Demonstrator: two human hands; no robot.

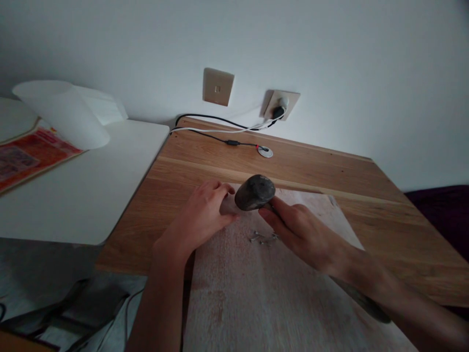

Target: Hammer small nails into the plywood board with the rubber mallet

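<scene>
The right hand (302, 230) grasps a dark-headed mallet (254, 192) above a wooden board (238, 298), near loose nails (262, 242). The left hand (207, 210) curves over the board; whether it grips anything cannot be told.

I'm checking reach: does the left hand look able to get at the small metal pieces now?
Probably yes: the small metal pieces lie near the left hand, with no visible obstacle between.

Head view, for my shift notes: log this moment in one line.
left hand: over board, grasp unclear; right hand: gripping hammer near head; small metal fasteners: loose on board
</scene>
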